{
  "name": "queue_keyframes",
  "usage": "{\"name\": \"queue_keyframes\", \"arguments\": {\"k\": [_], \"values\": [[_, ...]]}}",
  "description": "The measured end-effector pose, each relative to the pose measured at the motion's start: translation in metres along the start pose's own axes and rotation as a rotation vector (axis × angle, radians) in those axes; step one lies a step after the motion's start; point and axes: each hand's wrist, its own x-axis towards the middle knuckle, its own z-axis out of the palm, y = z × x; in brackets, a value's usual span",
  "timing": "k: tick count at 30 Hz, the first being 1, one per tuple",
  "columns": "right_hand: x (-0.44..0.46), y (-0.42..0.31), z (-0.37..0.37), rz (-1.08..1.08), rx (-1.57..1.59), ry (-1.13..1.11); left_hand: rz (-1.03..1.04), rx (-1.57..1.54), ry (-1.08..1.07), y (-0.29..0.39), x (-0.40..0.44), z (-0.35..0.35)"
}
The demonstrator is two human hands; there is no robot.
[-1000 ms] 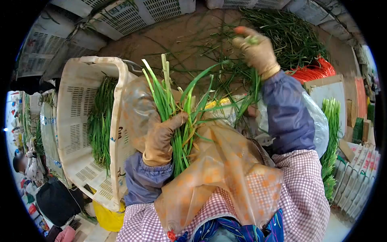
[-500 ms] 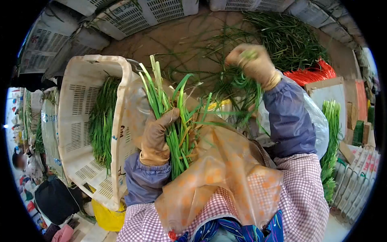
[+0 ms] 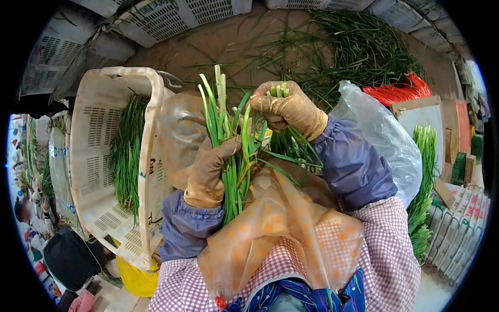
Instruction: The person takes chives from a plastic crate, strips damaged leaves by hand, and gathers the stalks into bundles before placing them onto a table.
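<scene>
My left hand (image 3: 210, 169), in a brown glove, is closed round a bunch of garlic chives (image 3: 236, 179). Their pale stem ends point up and the green leaves hang down over my lap. Just to the right, my gloved right hand (image 3: 291, 109) grips a second bunch of chives (image 3: 279, 90). Its cut ends stick out above the fist, while the leaves trail below. The right thumb and fingertips are close to the stems of the left bunch; I cannot tell whether they touch. A spotted plastic apron (image 3: 280, 218) covers my lap.
On the left, a white plastic crate (image 3: 148, 151) lies tipped, with chives (image 3: 127, 161) inside. Loose leaves (image 3: 358, 52) are heaped on the floor ahead. Red ties (image 3: 403, 88), a clear plastic bag (image 3: 384, 140) and upright chives (image 3: 423, 182) are on the right. More crates (image 3: 171, 21) line the back.
My right hand has come down and left from above the leaf heap, bringing its chives beside the left bunch. My left hand keeps its hold, almost in the same place.
</scene>
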Motion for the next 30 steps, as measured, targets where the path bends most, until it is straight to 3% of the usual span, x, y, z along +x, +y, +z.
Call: {"name": "queue_keyframes", "arguments": {"k": [1, 3, 6, 8, 9, 11, 13, 15, 17, 20, 23, 25, 26, 27, 29, 30], "values": [[0.001, 0.0, -0.001, 0.001, 0.001, 0.001, -0.002, 0.0, 0.0, -0.001, 0.002, -0.006], [0.005, -0.004, -0.006, -0.224, -0.131, 0.238, 0.015, 0.228, -0.039, -0.002, 0.007, -0.024], [0.005, -0.028, -0.045, -0.444, -0.071, 0.358, 0.057, 0.157, 0.047, 0.003, -0.002, -0.014], [-0.002, -0.054, -0.072, -0.604, -0.144, 0.618, 0.067, 0.153, 0.06, 0.001, -0.001, -0.02], [-0.005, -0.065, -0.098, -0.743, -0.18, 0.638, 0.072, 0.148, 0.077, 0.0, 0.001, -0.024], [-0.011, -0.08, -0.157, -0.792, -0.125, 0.637, 0.052, 0.082, 0.073, 0.0, 0.004, -0.029], [-0.027, -0.089, -0.156, -0.8, -0.101, 0.758, 0.029, 0.023, 0.055, 0.004, 0.006, -0.025], [-0.047, -0.1, -0.168, -0.837, -0.104, 0.683, -0.042, -0.033, 0.084, 0.009, 0.001, -0.015], [-0.056, -0.106, -0.2, -0.856, 0.031, 0.856, -0.029, -0.064, 0.071, 0.008, 0.0, -0.014], [-0.068, -0.117, -0.237, -0.812, -0.026, 0.938, -0.014, 0.0, 0.15, 0.008, 0.0, -0.008], [-0.073, -0.121, -0.238, -0.867, -0.176, 0.937, 0.002, -0.013, 0.031, 0.006, 0.001, -0.01], [-0.071, -0.121, -0.201, -0.865, -0.279, 0.965, 0.032, 0.082, 0.155, 0.004, 0.002, -0.015], [-0.064, -0.116, -0.188, -0.949, -0.428, 0.845, 0.026, 0.087, 0.153, 0.004, 0.002, -0.017], [-0.059, -0.108, -0.181, -0.761, -0.508, 0.817, 0.028, 0.113, 0.18, 0.004, 0.003, -0.017], [-0.039, -0.084, -0.162, -0.733, -0.745, 0.696, 0.024, 0.142, 0.202, 0.005, 0.005, -0.024], [-0.036, -0.073, -0.141, -0.593, -0.595, 0.625, 0.027, 0.105, 0.18, 0.004, 0.007, -0.031]]}}
